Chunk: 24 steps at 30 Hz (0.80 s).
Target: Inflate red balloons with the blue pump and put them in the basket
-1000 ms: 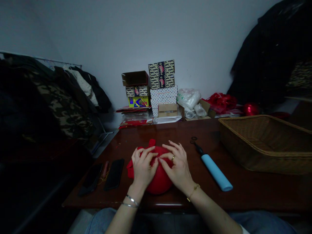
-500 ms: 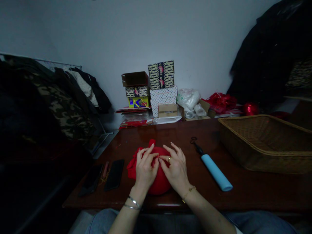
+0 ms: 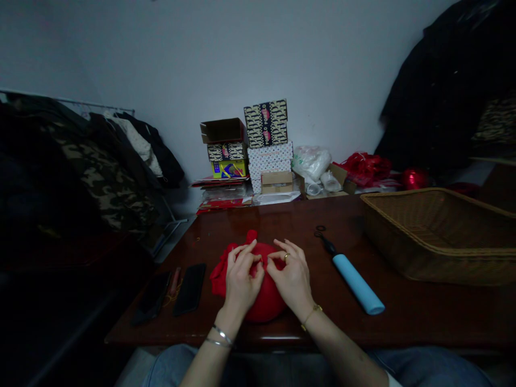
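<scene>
A round red balloon (image 3: pixel 266 301) rests on the table close to its front edge, partly hidden under my hands. My left hand (image 3: pixel 243 277) lies over its left side with thumb and forefinger pinched together. On the right, my right hand (image 3: pixel 292 277) makes a similar pinch, its fingertips a short gap from the left ones. Whatever is between the fingertips is too small to make out. Crumpled red material (image 3: pixel 220 277) bunches beside my left hand, and a small red end (image 3: pixel 251 235) sticks up behind it.
A blue hand pump (image 3: pixel 358 284) with a black nozzle lies to the right, before a wicker basket (image 3: pixel 419 258). Left are a black phone (image 3: pixel 189 289), another dark flat item (image 3: pixel 151 298) and a reddish stick (image 3: pixel 174 281) with yellow string. Stacked boxes (image 3: pixel 270 166) stand at the back.
My right hand's fingertips have moved slightly right, away from the left ones, and its thumb and forefinger have closed into a rounder pinch. The left hand has barely moved.
</scene>
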Available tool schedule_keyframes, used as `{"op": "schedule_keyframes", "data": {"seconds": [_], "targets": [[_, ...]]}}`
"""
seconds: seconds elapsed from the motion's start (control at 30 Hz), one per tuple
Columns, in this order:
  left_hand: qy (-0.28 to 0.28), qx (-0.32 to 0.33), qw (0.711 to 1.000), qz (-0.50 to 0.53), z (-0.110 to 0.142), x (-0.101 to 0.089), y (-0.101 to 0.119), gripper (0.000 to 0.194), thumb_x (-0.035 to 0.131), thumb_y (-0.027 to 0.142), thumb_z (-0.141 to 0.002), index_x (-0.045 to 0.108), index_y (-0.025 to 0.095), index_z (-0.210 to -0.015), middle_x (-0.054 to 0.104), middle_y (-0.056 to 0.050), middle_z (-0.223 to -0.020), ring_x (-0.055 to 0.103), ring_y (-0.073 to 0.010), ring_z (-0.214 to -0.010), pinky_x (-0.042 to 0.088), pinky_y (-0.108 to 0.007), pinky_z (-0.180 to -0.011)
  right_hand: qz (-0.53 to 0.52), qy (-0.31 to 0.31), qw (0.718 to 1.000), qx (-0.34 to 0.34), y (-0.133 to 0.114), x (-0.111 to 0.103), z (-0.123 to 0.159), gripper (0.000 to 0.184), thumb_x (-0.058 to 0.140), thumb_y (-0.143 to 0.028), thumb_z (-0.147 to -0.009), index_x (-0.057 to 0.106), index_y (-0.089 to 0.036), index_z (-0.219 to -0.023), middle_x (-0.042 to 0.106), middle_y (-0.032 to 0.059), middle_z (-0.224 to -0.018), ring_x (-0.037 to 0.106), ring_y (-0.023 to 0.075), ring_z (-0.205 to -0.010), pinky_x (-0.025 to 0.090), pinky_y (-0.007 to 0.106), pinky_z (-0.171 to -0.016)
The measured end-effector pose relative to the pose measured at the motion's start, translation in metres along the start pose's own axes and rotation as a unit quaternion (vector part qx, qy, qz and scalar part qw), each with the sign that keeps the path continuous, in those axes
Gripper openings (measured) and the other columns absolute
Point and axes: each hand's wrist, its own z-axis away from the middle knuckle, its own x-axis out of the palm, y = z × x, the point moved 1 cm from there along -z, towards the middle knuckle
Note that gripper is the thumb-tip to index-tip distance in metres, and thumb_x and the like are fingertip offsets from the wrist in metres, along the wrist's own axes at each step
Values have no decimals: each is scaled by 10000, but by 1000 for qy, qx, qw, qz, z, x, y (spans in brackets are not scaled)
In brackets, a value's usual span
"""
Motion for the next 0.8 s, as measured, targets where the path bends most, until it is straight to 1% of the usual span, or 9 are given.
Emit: {"op": "schedule_keyframes", "data": {"seconds": [0.13,0.2,0.3,0.47,0.5,0.57,0.67,0.73,0.8], "targets": [[1,-4,1000,-1,-1,0,0,141,541,128,-790,624,193,-884,577,-92,-1232,480,-262,-1096,412,-475,-922,27,11,996,-81,-6,-4,3,111,560,-275,-776,669,-279,-799,602,5,-1173,398,241,-1201,250,508,-1038],[4,0,1000,-4,0,1,-1,170,545,120,-788,634,193,-913,573,-92,-1240,477,-260,-1103,414,-474,-930,43,0,994,-101,-6,-4,3,148,551,-267,-787,671,-296,-869,590,-7,-1195,384,242,-1215,214,526,-1054],[7,7,1000,-8,2,2,-3,204,543,124,-792,646,198,-951,562,-91,-1256,480,-263,-1109,422,-488,-931,61,-22,993,-101,-2,-2,3,181,530,-272,-804,672,-296,-913,582,4,-1211,377,256,-1223,206,551,-1046],[9,14,1000,-7,4,5,-6,249,531,131,-802,649,196,-1012,550,-97,-1271,464,-266,-1154,425,-505,-941,52,-42,994,-91,4,1,2,179,513,-273,-815,688,-279,-854,613,15,-1164,391,253,-1215,190,555,-1053],[10,15,1000,-6,4,5,-6,254,531,128,-802,650,197,-1016,551,-97,-1270,462,-266,-1160,427,-505,-943,48,-47,994,-87,5,1,1,178,516,-274,-812,691,-279,-839,617,14,-1157,396,255,-1211,201,554,-1049],[10,19,1000,-3,4,4,-5,265,535,120,-797,652,201,-1021,554,-93,-1266,465,-263,-1163,432,-500,-943,30,-66,995,-68,8,3,-2,175,524,-286,-802,699,-283,-800,629,14,-1134,420,260,-1186,267,543,-1018],[8,25,1000,3,3,3,-3,288,539,105,-789,651,208,-1033,554,-89,-1267,472,-258,-1160,439,-490,-943,-17,-99,995,-14,13,4,-8,169,542,-311,-779,704,-289,-734,651,14,-1086,468,252,-1135,376,485,-945],[6,27,1000,6,4,3,-3,301,538,95,-785,650,209,-1040,546,-88,-1276,465,-257,-1171,435,-489,-950,-32,-116,993,19,14,5,-12,172,546,-310,-764,700,-290,-690,668,8,-1043,494,238,-1106,399,442,-928],[2,29,1000,8,5,4,-3,314,534,85,-782,648,212,-1046,538,-84,-1286,452,-257,-1187,428,-491,-959,-28,-120,992,38,14,6,-14,171,549,-298,-746,691,-285,-650,683,7,-992,515,230,-1079,404,412,-921]]}}
